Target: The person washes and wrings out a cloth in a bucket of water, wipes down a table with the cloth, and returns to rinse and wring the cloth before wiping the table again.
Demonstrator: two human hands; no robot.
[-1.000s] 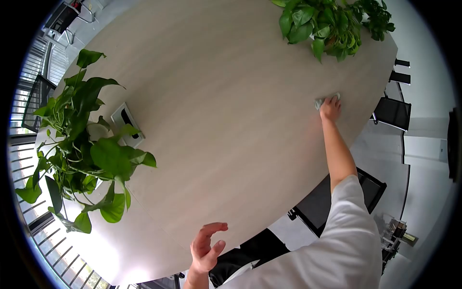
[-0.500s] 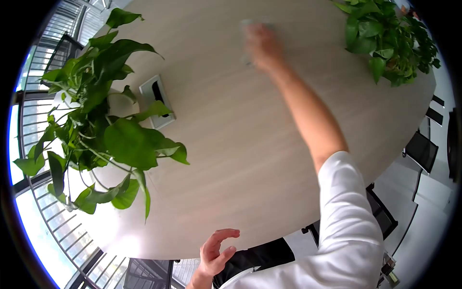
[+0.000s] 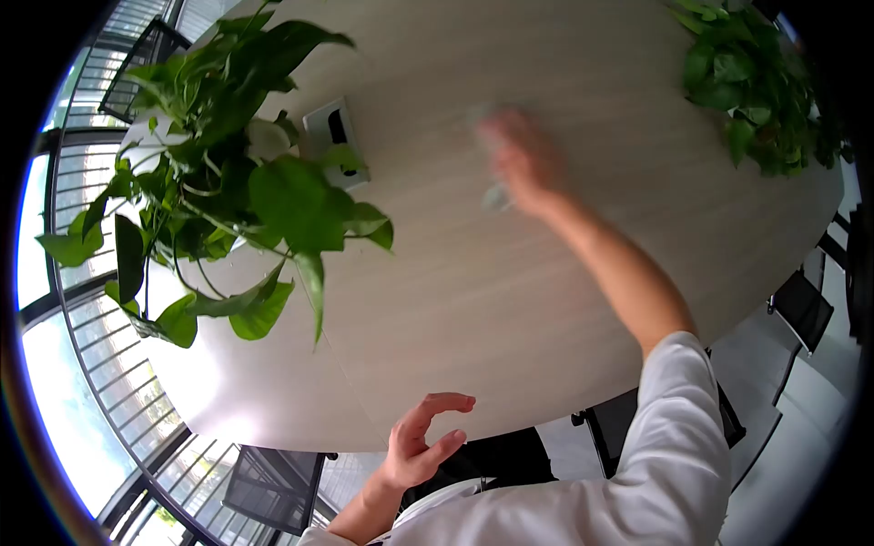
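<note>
My right hand (image 3: 523,159) is stretched out over the wooden table (image 3: 446,300), blurred by motion. It presses a pale greyish cloth (image 3: 496,197) against the tabletop; only the cloth's edges show beside the palm and fingertips. Near the table's front edge, my left hand (image 3: 425,441) is raised with thumb and fingers apart in a curve, holding nothing.
A leafy potted plant (image 3: 300,205) covers the left side, beside a white-framed table socket panel (image 3: 337,141). Another plant (image 3: 760,100) stands at the far right. Black chairs (image 3: 801,309) surround the table, and railed windows (image 3: 100,364) line the left.
My right hand has swept with the cloth from the table's right side to the far middle, then somewhat nearer. The view has turned. My left hand keeps its open curve.
</note>
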